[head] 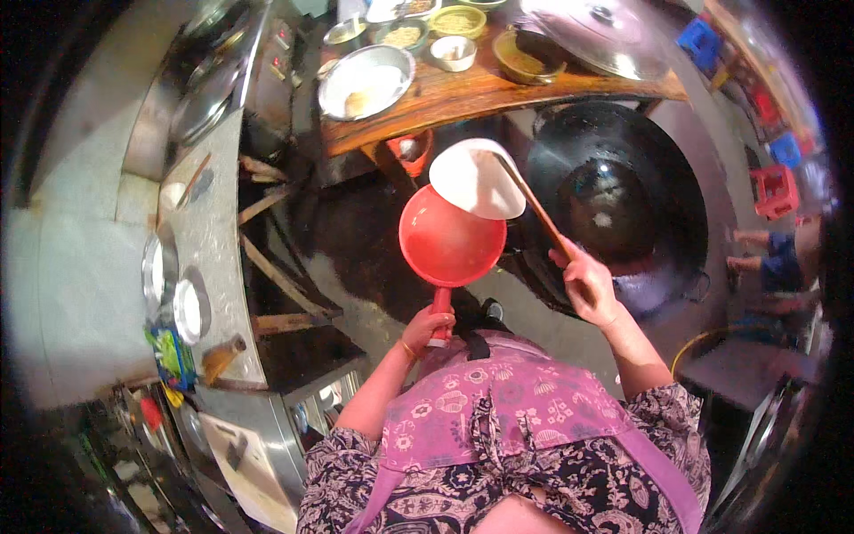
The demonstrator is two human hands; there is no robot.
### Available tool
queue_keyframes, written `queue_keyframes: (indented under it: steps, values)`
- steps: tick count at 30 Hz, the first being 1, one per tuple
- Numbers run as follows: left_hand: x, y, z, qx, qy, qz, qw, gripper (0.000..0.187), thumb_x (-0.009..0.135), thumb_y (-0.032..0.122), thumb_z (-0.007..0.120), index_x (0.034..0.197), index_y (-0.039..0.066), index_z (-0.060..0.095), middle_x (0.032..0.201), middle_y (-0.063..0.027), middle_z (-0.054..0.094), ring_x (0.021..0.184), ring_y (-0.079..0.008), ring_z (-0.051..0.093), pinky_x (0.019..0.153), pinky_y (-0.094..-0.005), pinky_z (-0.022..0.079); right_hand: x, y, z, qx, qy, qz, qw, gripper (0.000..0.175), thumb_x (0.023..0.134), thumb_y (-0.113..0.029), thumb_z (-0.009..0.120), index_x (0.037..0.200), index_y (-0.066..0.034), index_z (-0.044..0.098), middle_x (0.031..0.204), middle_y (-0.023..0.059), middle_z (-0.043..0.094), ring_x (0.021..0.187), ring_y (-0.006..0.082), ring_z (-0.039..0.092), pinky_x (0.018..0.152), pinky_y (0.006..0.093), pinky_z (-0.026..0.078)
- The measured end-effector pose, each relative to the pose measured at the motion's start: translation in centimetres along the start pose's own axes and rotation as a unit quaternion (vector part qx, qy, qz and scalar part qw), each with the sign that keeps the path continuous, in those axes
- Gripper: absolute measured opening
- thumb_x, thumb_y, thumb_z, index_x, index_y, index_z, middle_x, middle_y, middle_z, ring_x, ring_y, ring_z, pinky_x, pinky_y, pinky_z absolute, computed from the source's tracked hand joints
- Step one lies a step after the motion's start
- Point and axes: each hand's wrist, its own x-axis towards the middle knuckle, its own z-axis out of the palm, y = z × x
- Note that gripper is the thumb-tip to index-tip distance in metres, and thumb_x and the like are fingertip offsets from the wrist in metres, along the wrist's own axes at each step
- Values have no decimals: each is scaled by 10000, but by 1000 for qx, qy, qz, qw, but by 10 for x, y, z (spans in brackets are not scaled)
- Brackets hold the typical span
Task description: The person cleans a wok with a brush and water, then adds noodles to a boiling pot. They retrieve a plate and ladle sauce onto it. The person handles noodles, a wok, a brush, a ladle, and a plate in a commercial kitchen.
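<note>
My left hand (427,326) grips the handle of a red plastic dipper (448,245). The bowl faces up, and whether any liquid is in it I cannot tell. In my right hand (587,284) is the wooden handle (542,210) of a broad, pale, shovel-like utensil (470,175). Its wide head overlaps the dipper's far rim; touching or apart is not clear. To the right of the dipper sits a large black wok (677,193), with what looks like a dark, shiny pool of liquid at its bottom.
A wooden table (427,113) ahead holds a metal basin (367,80), several bowls and a big metal lid (600,40). Along the left runs a counter (227,280) with white dishes (190,310). A cutting board (247,467) lies lower left. A red stool (774,191) stands far right, near another person's legs (747,250).
</note>
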Motion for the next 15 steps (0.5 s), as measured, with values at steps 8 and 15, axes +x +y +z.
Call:
queue_keyframes:
  steps: [8,15]
  values:
    - [-47,-4,-3,-117,1,53,992,237,736,120,572,926,44,453,689,-18,505,524,-99,503,471,-223,424,35,-2,35,6,27,-65,998,127,693,31,543,732,-43,447,1173,312,423,806,322,608,668,358,499]
    - [-149,-13,-35,-258,46,157,952,277,750,117,555,989,41,439,702,-20,474,535,-91,470,472,-218,435,89,-6,61,377,245,224,864,168,766,16,485,889,-58,399,937,151,520,874,278,579,689,315,486]
